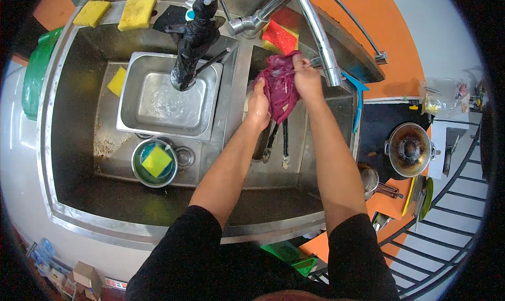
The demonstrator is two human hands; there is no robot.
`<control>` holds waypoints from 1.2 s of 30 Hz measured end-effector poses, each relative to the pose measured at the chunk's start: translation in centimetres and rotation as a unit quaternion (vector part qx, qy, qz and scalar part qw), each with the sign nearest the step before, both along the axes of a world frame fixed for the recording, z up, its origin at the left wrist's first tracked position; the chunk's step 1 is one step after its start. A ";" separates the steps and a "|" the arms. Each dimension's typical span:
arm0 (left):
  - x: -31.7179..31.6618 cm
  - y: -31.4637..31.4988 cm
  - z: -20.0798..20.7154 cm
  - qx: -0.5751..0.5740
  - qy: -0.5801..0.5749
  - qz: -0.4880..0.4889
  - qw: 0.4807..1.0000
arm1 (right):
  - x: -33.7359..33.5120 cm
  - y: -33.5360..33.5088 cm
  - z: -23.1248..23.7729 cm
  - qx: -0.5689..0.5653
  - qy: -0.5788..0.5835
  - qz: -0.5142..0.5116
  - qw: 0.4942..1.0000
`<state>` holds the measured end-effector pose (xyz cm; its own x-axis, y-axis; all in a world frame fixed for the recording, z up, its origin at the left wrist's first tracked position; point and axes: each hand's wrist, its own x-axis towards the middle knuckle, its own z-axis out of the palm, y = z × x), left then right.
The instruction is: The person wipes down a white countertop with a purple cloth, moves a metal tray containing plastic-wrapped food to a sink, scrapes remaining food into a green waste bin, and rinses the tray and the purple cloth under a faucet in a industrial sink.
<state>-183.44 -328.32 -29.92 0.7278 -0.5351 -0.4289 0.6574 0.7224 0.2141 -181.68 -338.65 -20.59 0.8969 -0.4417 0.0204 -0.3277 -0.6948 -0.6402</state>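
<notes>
A wet, dark pink cloth is bunched between my two hands above the right basin of a steel sink. My left hand is closed on the cloth's left side. On its upper right side, my right hand grips it too, with the fingers partly hidden. A chrome faucet reaches over the basin just right of my right hand. Below the cloth, two thin black handles stick out; their other ends are hidden behind it.
In the left basin stand a rectangular steel pan and a round bowl holding a yellow-green sponge. A black-wrapped pipe hangs over the pan. Yellow sponges line the back rim. A blue squeegee leans at the right edge.
</notes>
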 end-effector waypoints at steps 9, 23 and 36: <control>0.1 1.3 1.5 -0.042 -0.031 -0.010 0.999 | -2.9 -3.0 2.1 -0.031 0.087 0.096 0.991; 0.2 1.8 -0.2 -0.128 0.004 -0.011 0.992 | -4.6 0.6 0.5 0.020 -0.030 0.074 0.997; 0.4 1.4 0.3 -0.192 -0.030 -0.005 0.981 | -1.0 0.3 -2.1 0.204 -0.054 -0.061 0.976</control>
